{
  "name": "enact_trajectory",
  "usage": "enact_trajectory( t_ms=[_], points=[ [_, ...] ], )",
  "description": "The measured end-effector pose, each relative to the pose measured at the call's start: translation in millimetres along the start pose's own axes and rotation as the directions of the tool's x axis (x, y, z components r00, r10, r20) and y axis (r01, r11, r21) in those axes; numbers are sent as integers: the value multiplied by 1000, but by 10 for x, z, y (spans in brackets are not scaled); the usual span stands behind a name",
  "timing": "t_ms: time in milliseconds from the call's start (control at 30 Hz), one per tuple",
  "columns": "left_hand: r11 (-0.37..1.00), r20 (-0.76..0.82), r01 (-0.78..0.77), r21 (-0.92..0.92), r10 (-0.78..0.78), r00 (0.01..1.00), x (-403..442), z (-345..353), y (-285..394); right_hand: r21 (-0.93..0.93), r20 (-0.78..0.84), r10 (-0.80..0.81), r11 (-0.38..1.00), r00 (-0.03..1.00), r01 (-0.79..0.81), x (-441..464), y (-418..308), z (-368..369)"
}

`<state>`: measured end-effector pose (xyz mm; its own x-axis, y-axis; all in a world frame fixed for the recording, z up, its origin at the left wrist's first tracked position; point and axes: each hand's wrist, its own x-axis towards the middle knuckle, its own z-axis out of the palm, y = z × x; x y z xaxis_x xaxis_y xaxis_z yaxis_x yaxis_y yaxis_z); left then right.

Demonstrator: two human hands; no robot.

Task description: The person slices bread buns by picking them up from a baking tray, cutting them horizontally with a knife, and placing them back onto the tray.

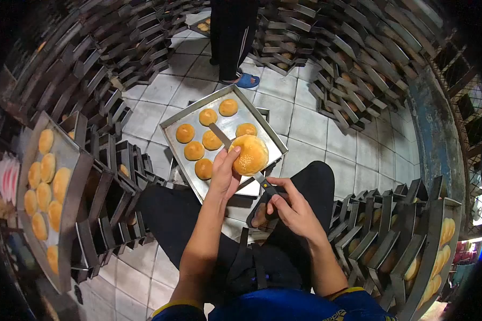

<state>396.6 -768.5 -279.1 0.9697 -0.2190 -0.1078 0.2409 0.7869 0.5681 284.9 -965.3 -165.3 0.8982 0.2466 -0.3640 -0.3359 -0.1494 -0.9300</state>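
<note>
My left hand [227, 171] is closed around the left side of a round sesame bun [250, 154], thumb on top. In my right hand [292, 206] is the black handle of a bread knife [220, 135]. Its serrated blade passes by the bun, showing at the upper left and again near the handle; the middle is hidden by the bun. How deep the blade sits in the bun I cannot tell. Below and beyond my hands lies a metal tray [168, 131] with several golden buns [185, 133] on it.
Stacked trays of buns rise on both sides, including a full tray [64, 128] at left and another tray [439, 257] at right. A person in dark trousers [233, 43] and a blue sandal [247, 81] stands ahead on the tiled floor [310, 123].
</note>
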Motion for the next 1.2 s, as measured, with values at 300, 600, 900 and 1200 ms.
enact_trajectory(
  t_ms=[300,600,900,1200],
  points=[
    [997,-15,77,16,-77,997,-4,-17,-99,-20,13,6,1000,1000,-6,15,16,-35],
    [997,-183,-63,-54,53,982,48,10,-224,-21,-10,1,1000,1000,-2,-90,164,-40],
    [998,-339,3,-62,-24,940,43,-329,-296,-24,28,-186,982,982,187,-55,734,-53],
    [821,-132,-218,527,333,934,334,-1233,-486,9,96,-148,989,984,148,-423,774,-448]
  ],
)
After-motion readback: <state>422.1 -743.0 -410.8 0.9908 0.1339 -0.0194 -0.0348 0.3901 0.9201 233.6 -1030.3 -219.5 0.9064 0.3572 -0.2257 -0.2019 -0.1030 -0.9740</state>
